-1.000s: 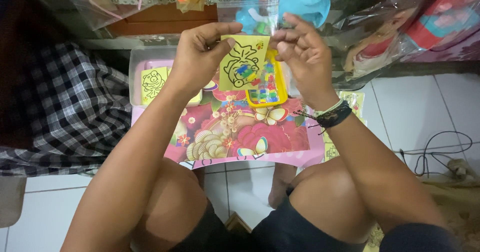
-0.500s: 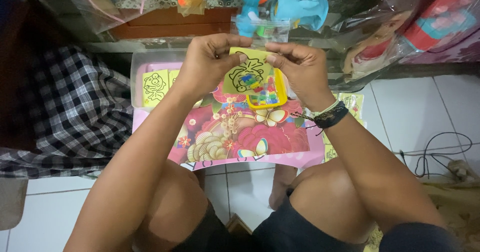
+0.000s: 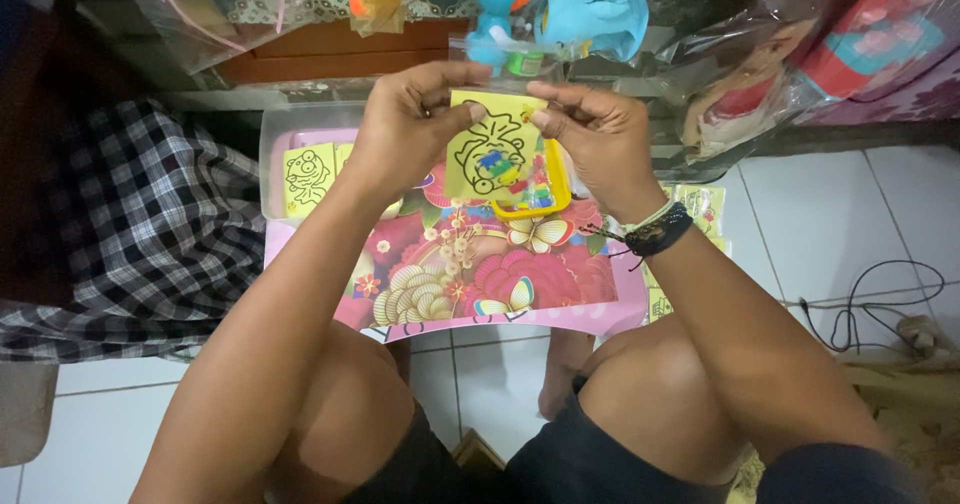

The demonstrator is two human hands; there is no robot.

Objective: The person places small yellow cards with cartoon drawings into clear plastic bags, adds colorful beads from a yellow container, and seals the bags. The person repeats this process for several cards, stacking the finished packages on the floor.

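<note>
Left hand [image 3: 405,129], right hand [image 3: 595,139] pinch yellow drawing card [image 3: 490,154] above pink tray [image 3: 480,284]

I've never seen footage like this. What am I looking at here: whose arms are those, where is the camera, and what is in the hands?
There is no machine here. The camera sits on a person's head and looks down, so the two bare arms reaching away from you are that person's own, with their knees at the bottom of the picture. The left hand and the right hand together hold up a small yellow card with a cartoon outline drawn on it; behind it is a yellow-framed piece with small coloured bits. The right wrist wears a dark bracelet. Beneath the hands lies a pink flowered board, and a clear tray holds another yellow card. Bagged toys hang above, a checked cloth lies at the left, and the floor is white tile.
</note>
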